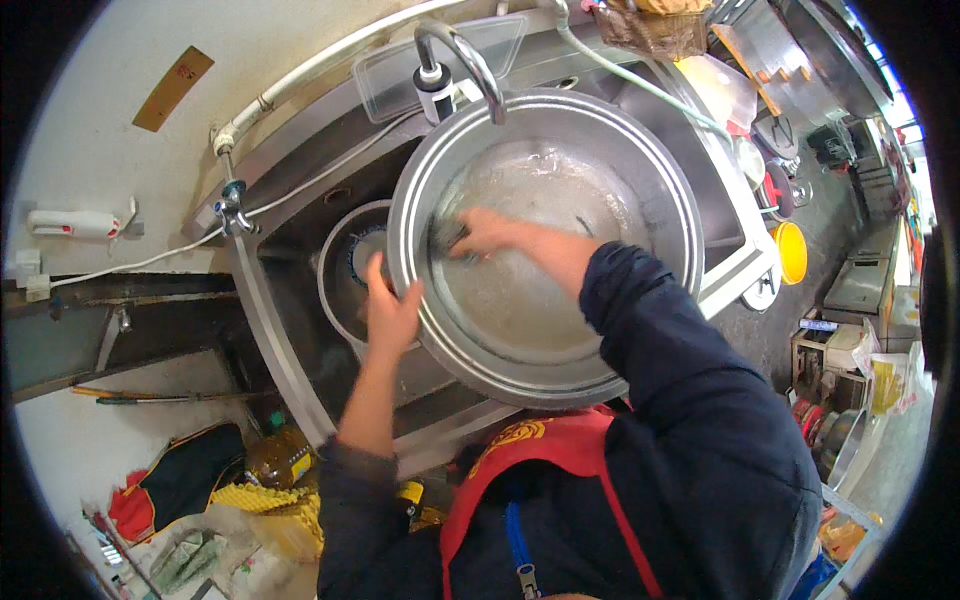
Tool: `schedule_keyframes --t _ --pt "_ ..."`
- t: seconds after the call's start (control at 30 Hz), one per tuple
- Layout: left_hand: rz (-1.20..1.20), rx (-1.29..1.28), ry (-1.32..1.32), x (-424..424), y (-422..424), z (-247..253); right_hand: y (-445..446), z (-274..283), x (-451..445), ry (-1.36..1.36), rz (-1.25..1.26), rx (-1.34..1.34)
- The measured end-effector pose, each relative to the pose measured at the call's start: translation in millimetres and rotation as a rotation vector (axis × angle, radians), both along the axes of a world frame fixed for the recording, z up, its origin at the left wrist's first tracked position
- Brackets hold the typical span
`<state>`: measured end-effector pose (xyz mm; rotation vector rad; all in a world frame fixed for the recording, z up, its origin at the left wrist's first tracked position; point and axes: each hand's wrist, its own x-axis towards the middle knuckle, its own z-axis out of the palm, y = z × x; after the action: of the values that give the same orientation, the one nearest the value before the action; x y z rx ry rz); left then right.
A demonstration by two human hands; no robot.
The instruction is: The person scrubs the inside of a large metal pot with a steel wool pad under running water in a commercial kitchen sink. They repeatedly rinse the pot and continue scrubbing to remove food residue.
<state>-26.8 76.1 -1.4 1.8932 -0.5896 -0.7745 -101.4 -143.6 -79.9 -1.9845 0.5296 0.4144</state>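
A large round metal basin (525, 322) with a wide rolled rim rests over the stainless steel sink, shallow cloudy water in its bottom. My left hand (394, 311) grips its left rim, thumb on top and fingers against the outside. Inside the basin, my right hand (486, 231) presses against the left inner wall. It holds a small dark scourer (456, 238), blurred and partly covered by the fingers. Below the left rim, a smaller round pot (330, 300) sits in the left sink bowl, partly hidden by the basin. The chrome faucet (469, 56) arches over the basin's back rim.
The sink's left edge (281, 352) runs beside my left forearm. A pale green hose (637, 79) crosses the back right. Behind the faucet lies a clear plastic lid (375, 75). A wall tap (234, 208) is at left, and a yellow bucket (790, 253) stands at right.
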Motion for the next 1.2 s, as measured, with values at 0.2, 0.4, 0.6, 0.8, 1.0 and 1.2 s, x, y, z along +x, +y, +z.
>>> schedule_keyframes --t 0.2,0.4,0.6,0.8,1.0,1.2 --pt "-0.182 0.029 -0.234 44 -26 -5 5 27 36 -0.433 -0.702 1.048" --pt "0.074 0.059 -0.170 -66 43 -7 -100 -6 -10 -0.438 -1.259 0.111" --pt "0.072 -0.030 -0.028 -51 38 -7 -48 -32 -19 -0.024 -0.116 -0.391" --pt "-0.218 -0.055 -0.159 46 -36 -4 5 21 20 -0.174 -0.215 0.539" --pt "-0.027 0.033 -0.036 -4 19 -14 -101 13 -16 -0.716 -1.277 0.693" --pt "0.147 0.008 0.028 -75 43 -6 -94 -53 -82 0.023 -0.681 -0.823"
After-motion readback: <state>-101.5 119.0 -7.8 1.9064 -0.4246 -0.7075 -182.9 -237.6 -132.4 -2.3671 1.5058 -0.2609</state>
